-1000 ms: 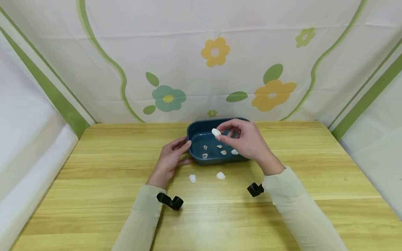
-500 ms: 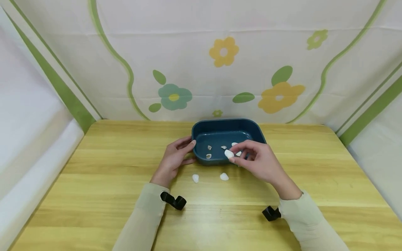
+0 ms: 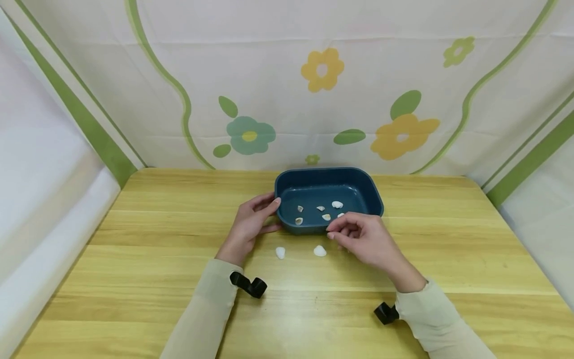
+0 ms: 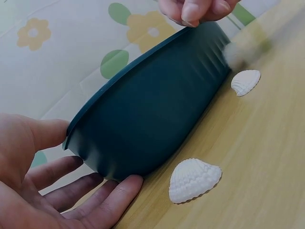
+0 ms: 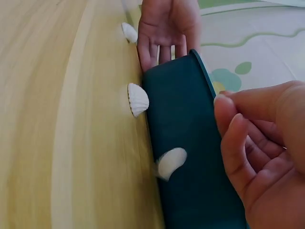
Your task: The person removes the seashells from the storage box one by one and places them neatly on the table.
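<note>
A dark blue plastic box (image 3: 291, 230) stands near the back of the table with several small seashells (image 3: 326, 217) inside. My left hand (image 3: 248, 225) holds its left end, thumb at the rim and fingers against the outer wall. Two white seashells lie on the table before it, one on the left (image 3: 280, 253) and one on the right (image 3: 320, 251). My right hand (image 3: 365, 240) hovers at the front rim, fingers bent, nothing between thumb and forefinger. Below it a blurred white seashell (image 5: 171, 163) shows against the box's outer front wall; the head view hides it.
The wooden table (image 3: 134, 279) reaches back to a flower-printed cloth (image 3: 269, 60) just behind the box. White cloth (image 3: 49, 189) also hangs at the sides. A black wrist camera (image 3: 248, 285) is strapped to the left sleeve, and another black camera (image 3: 386, 313) to the right.
My right hand has come from above the box out to its front rim and let go of the white seashell it pinched. My left hand keeps its place on the box.
</note>
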`<move>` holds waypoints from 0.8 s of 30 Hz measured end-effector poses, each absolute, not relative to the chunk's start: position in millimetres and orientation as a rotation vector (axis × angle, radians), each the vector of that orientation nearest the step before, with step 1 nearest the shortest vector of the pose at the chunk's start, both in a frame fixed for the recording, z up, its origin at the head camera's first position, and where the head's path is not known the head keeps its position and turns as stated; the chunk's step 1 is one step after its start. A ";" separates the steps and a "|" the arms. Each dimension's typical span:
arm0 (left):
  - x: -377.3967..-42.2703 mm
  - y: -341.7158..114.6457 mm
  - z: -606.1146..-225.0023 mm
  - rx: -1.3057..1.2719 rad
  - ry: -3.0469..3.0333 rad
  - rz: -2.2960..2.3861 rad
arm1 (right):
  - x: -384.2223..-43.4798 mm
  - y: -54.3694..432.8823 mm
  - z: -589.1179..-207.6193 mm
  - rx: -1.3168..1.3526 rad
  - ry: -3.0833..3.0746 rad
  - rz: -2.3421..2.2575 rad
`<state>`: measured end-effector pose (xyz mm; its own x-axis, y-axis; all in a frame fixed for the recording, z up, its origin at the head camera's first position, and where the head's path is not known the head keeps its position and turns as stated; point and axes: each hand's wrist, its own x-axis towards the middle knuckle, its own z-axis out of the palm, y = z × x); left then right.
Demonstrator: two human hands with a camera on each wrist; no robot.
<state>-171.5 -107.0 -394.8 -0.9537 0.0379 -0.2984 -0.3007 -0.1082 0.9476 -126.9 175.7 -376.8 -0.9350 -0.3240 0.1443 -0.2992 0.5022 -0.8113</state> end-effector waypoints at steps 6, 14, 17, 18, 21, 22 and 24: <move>-171.6 -107.4 -395.4 -0.287 1.922 2.168 | -119.8 188.6 -376.0 -0.548 2.836 -1.259; -172.4 -108.5 -396.0 -0.286 1.926 2.166 | -112.9 217.7 -391.4 -0.439 2.941 -1.190; -172.2 -108.1 -395.7 -0.284 1.923 2.167 | -111.3 227.7 -392.6 -0.397 2.958 -1.193; -172.2 -108.0 -395.6 -0.285 1.923 2.167 | -111.2 230.6 -392.9 -0.385 2.962 -1.195; -171.9 -108.0 -395.5 -0.289 1.925 2.167 | -112.6 237.4 -395.0 -0.356 2.951 -1.200; -171.9 -108.0 -395.5 -0.288 1.926 2.167 | -113.3 239.1 -396.4 -0.353 2.947 -1.196; -171.7 -108.0 -395.8 -0.285 1.924 2.166 | -114.2 242.1 -398.8 -0.348 2.919 -1.192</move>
<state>-171.7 -108.0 -395.8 -0.9546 0.0426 -0.2948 -0.2978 -0.1112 0.9481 -114.2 242.1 -398.8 -0.9755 -0.1901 0.1103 -0.2130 0.6934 -0.6883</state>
